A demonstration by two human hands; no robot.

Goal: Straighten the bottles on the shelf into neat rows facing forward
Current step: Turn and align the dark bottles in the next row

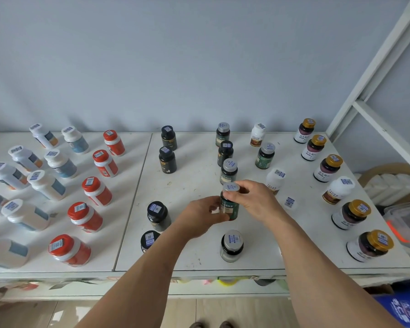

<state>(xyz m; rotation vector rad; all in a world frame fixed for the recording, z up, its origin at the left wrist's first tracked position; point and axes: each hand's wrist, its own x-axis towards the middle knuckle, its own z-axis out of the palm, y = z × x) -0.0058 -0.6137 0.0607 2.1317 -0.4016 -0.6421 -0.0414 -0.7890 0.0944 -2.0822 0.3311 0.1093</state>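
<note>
- The shelf (194,247) is a white top in two panels with a seam running front to back left of the middle; it carries every bottle here
- On the left panel stand columns of white bottles (46,185) toward the left edge and red bottles (97,191) just left of the seam, all leaning outward through the wide lens
- Along the right edge runs a column of gold-capped bottles (327,168), with one white bottle (338,190) breaking it midway
- Right of the seam, black bottles (167,159) sit in two pairs, one at the back and one near the front edge
- The green bottle (229,204) being handled stands mid-panel, in line with the silver-capped ones behind it and the silver-capped bottle (232,246) in front
- The left hand (202,215) is closed around the green bottle's body, thumb and fingers across the label
- The right hand (255,201) pinches its silver cap (230,187) from above, fingers closed on it
- Judged by look, the bottle is rigid, light plastic or glass with a smooth, slightly slick label; holding the body low and turning by the cap should face it forward without tipping
- A loose barcode sticker (290,202) seems to lie flat on the shelf right of the hands
</note>
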